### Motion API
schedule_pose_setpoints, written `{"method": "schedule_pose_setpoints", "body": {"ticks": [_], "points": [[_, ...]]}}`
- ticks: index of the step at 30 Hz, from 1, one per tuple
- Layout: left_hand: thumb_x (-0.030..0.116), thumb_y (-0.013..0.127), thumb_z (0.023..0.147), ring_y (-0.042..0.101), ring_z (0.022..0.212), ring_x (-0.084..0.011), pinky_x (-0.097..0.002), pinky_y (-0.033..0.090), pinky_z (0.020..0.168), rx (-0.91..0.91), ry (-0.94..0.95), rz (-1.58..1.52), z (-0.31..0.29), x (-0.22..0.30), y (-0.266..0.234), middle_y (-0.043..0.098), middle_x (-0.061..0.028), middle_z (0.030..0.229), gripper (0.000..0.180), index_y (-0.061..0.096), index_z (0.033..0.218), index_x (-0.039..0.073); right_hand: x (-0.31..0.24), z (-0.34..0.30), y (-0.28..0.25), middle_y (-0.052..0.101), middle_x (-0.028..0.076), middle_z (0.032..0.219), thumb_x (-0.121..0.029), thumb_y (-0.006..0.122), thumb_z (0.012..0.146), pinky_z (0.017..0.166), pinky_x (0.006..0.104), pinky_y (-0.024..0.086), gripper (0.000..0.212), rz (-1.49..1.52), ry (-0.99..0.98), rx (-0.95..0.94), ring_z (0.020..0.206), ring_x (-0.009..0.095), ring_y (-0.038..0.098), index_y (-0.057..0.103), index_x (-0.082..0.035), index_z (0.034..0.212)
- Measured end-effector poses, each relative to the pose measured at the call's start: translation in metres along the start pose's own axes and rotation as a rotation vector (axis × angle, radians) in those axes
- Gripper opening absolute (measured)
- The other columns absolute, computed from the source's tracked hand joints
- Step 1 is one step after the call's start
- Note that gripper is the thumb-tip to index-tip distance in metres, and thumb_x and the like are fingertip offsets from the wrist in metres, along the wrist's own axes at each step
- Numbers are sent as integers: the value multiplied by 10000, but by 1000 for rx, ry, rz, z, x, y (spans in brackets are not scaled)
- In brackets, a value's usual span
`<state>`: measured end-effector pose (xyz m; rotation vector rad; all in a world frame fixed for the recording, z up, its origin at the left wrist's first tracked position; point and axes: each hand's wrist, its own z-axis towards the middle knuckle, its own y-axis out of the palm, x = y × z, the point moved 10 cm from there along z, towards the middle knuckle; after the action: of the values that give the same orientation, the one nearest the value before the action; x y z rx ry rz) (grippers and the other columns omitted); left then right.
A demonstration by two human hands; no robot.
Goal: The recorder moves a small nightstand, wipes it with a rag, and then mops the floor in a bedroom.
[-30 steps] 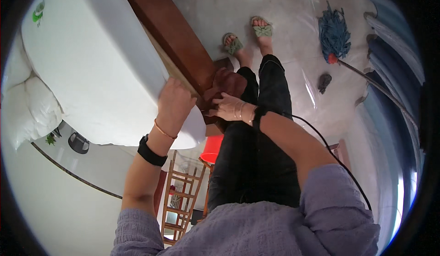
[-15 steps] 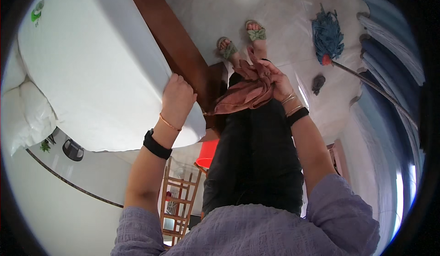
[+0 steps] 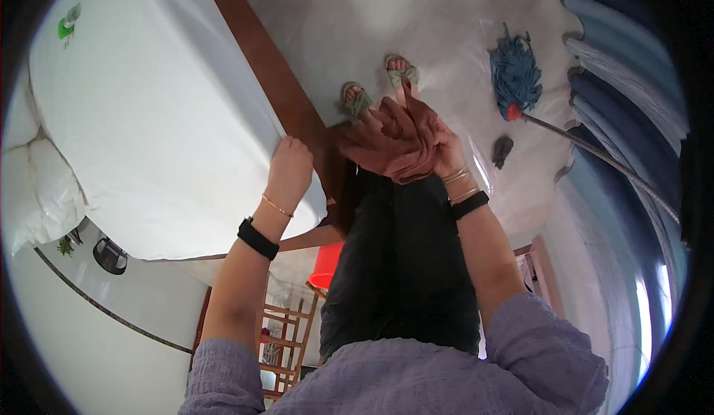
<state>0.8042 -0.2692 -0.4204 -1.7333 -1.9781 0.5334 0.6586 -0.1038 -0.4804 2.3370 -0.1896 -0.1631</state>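
Note:
A white sheet (image 3: 156, 140) covers the mattress on the left, and its side overhangs a brown wooden bed frame (image 3: 260, 50). At that edge my left hand (image 3: 290, 166) is closed, its curled fingers gripping the sheet; the fingertips are partly hidden. My right hand (image 3: 448, 153) holds a crumpled reddish-brown cloth (image 3: 390, 140) in front of my legs. The cloth hangs in folds above my feet and beside the frame's corner, with its free part toward the left. The fingers of my right hand are partly covered by the cloth.
A blue mop (image 3: 515, 73) lies on the grey floor at the right, its handle running toward blue curtains (image 3: 625, 129). Near it lies a small dark object (image 3: 503, 151). A red bucket (image 3: 325, 266) and a wooden rack (image 3: 286, 340) stand beyond the bed's corner.
The cloth has swung and spread out to the left in my right hand. My left hand has shifted slightly along the sheet's edge toward the corner. The whole view has moved a little.

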Motion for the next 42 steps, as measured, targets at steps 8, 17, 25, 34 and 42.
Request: {"method": "schedule_pose_setpoints", "body": {"ticks": [8, 17, 25, 34, 42], "points": [[167, 668, 727, 431, 1233, -276, -397, 327, 1028, 364, 6, -474, -42, 18, -31, 548, -134, 1224, 425, 579, 1127, 52, -18, -15, 23, 478, 152, 1315, 59, 407, 728, 1014, 356, 409, 628, -89, 27, -34, 1182, 259, 498, 355, 37, 1354], [204, 536, 825, 565, 939, -365, -445, 460, 824, 377, -48, -1074, -72, 58, -43, 600, -178, 991, 271, 588, 1028, 33, -89, -53, -55, 558, 204, 1184, -74, 450, 843, 922, 433, 457, 424, -2297, 548, 434, 1072, 367, 561, 451, -47, 1266], [246, 550, 814, 604, 866, -382, -470, 487, 762, 252, -272, -1041, -126, 50, -4, 644, -181, 906, 264, 598, 999, 63, -167, -107, -14, 481, 148, 1300, 15, 454, 802, 926, 411, 456, 514, -1630, -196, 404, 1101, 320, 539, 421, -55, 1311], [384, 500, 836, 633, 887, -346, -443, 501, 797, 273, -373, -1072, -132, 20, -20, 671, -134, 944, 340, 674, 967, 123, -212, -130, 13, 652, 192, 947, -43, 498, 682, 836, 443, 487, 364, -1922, -319, 472, 924, 385, 606, 629, -68, 1020], [372, 590, 821, 639, 913, -301, -396, 505, 805, 499, -286, -1137, -75, -65, -176, 673, -135, 945, 370, 623, 1074, 105, -227, -17, 187, 603, 118, 1049, 35, 497, 685, 880, 346, 456, 467, -1293, -279, 179, 991, 238, 567, 538, -11, 1148]]}}
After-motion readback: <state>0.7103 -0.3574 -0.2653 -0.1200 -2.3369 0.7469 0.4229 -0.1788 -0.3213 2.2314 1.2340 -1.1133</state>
